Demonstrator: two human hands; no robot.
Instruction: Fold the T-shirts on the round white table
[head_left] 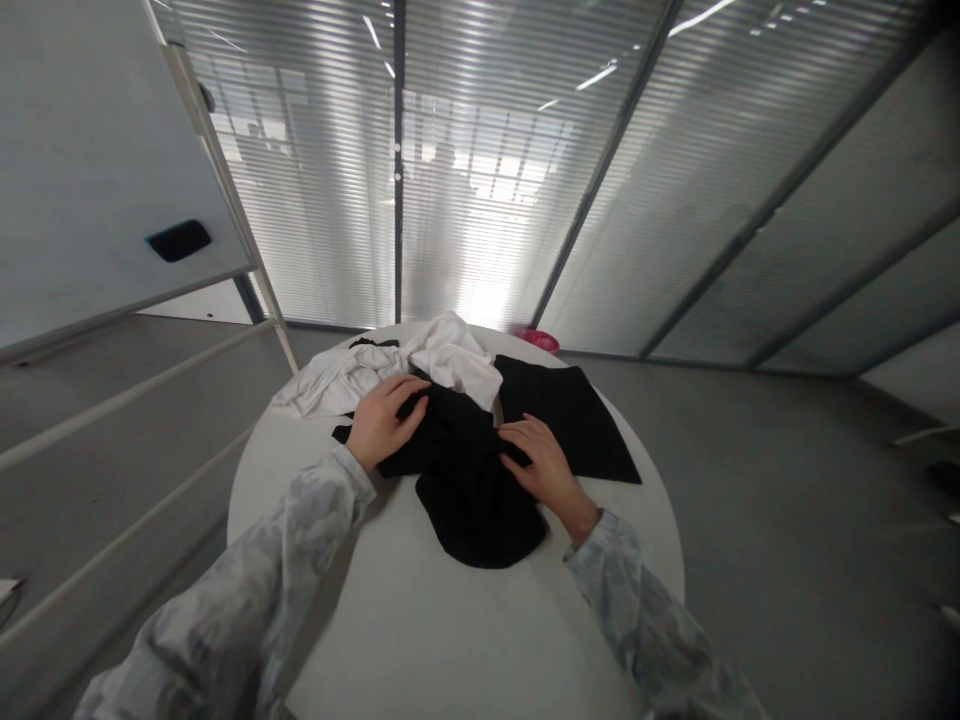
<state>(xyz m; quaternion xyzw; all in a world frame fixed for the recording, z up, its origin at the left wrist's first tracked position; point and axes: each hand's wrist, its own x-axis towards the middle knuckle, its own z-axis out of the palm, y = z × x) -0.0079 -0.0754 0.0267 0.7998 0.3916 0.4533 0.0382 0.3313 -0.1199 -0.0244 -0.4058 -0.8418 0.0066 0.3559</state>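
A crumpled black garment [469, 450] lies on the round white table [450, 640], its rounded, hood-like end pointing towards me. At its upper left, my left hand [381, 420] has curved fingers and thumb closed on the dark fabric. On the right side, my right hand [541, 465] grips the same garment between fingers and thumb. The fingertips are partly lost against the black cloth. Behind the left hand is a rumpled white garment [450, 350], touching the black one. Flat black cloth [562, 415] spreads to the right, beyond my right hand; whether it joins the garment I cannot tell.
A pink basket [541, 341] shows past the table's far edge. A whiteboard [97, 150] on a white frame with a black eraser-like object [178, 241] stands at left. Glass partitions with blinds [480, 200] rise behind the table. Grey floor [787, 520] extends on the right.
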